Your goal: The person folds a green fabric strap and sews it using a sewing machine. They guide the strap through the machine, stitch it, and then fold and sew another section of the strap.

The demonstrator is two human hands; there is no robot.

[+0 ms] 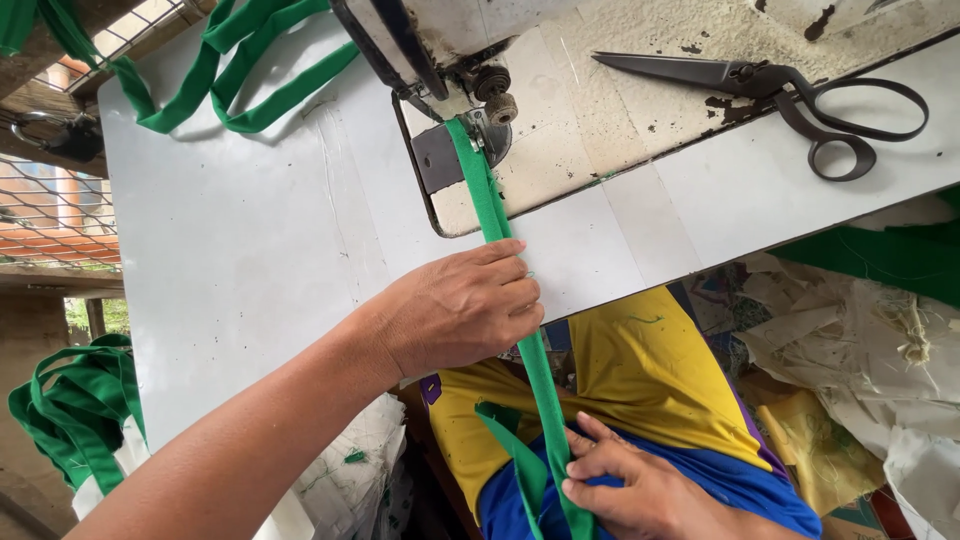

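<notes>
A narrow green fabric strip (488, 205) runs from under the sewing machine's presser foot (470, 120) down across the white table and into my lap. My left hand (462, 310) lies flat at the table's near edge, fingers pressing the strip down. Lower, over my lap, my right hand (640, 490) pinches the same strip between thumb and fingers and keeps it taut. The sewn part of the strip loops away behind the machine at the upper left (250, 80).
Large black scissors (800, 90) lie on the machine bed at upper right. A bundle of green strips (75, 410) hangs at the left below the table. Scrap cloth and paper (860, 350) pile at the right. White table (230, 260).
</notes>
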